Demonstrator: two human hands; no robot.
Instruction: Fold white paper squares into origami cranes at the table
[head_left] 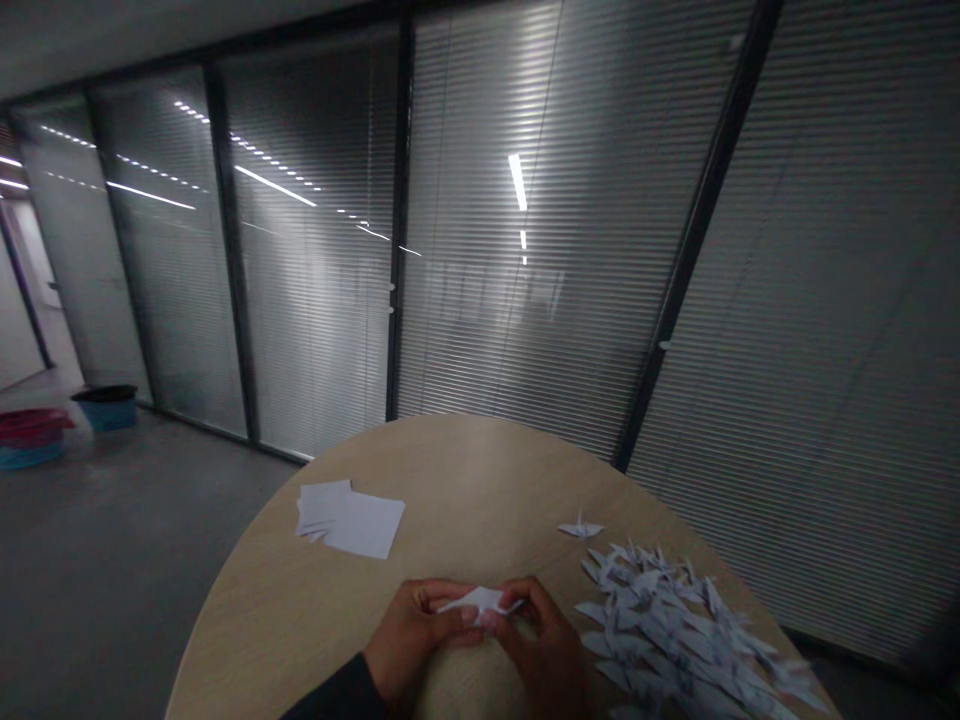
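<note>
Between my two hands is a small white folded paper crane (482,598), its wings spread to either side. My left hand (420,622) pinches its left part, thumb in front and fingers behind. On the other side my right hand (541,640) grips the right part, with the thumb near the middle of the body. Part of the crane is hidden by my fingers. To the right of my right hand lies a large heap of folded paper cranes (675,630). One single crane (580,528) sits apart, just beyond the heap.
A loose stack of white paper squares (365,524) lies at the left of the round wooden table (465,460). Glass partitions with blinds (540,330) stand behind it. On the floor at far left are a dark-rimmed blue bucket (109,408) and a red-and-blue tub (31,437).
</note>
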